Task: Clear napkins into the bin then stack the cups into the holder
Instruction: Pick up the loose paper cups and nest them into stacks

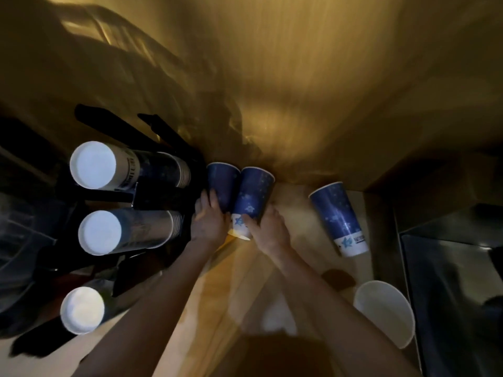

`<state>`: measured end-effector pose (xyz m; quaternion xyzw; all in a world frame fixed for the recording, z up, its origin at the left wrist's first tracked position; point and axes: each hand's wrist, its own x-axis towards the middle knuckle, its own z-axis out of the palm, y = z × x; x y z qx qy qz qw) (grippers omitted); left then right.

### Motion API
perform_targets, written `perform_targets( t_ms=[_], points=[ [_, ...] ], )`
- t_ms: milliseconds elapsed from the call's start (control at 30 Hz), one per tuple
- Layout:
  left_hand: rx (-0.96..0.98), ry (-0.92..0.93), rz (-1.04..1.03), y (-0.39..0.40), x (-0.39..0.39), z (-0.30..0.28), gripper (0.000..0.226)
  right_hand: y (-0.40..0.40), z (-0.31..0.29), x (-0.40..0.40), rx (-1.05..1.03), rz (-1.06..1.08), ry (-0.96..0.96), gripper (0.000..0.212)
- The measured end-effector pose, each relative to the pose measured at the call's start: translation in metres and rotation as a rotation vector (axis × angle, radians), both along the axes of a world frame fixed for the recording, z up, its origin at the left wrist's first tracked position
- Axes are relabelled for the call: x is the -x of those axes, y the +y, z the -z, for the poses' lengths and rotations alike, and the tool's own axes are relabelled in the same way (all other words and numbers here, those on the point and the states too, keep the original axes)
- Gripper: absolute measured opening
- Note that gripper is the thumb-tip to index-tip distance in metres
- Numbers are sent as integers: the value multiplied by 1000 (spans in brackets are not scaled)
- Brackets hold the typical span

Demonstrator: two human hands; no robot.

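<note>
Two blue paper cups stand side by side at the back of the wooden counter. My left hand [208,219] grips the left cup [221,183] near its base. My right hand [268,227] holds the right cup [254,197], which tilts toward the left one. A third blue cup [337,217] stands alone further right. On the left, a black cup holder [152,197] carries several stacks of cups lying sideways, their white bottoms facing me: the top stack [94,165], the middle stack [100,232] and the lowest stack [81,310].
A white round bin [386,311] sits at the lower right of the counter [223,281]. A dark metal appliance [457,268] fills the right edge. A tan wall [299,77] rises right behind the cups. A dark stain [339,278] marks the counter near the bin.
</note>
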<state>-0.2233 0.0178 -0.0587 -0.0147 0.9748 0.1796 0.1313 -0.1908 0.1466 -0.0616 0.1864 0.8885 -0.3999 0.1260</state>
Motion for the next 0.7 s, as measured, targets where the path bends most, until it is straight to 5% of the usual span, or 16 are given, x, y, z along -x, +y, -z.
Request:
perform_targets(
  t_ms=[267,433,700],
  points=[
    [-18,-32,-61,-6,-2,2,78,-6,5,6,502,343,-78,47],
    [-109,-127,-165,-4,-3,-12,90,10,-3,-3,561,409,-131,40],
    [-575,-82,-234,-6,-36,-21,112,44,-44,-19,555,390,47,38]
  ],
)
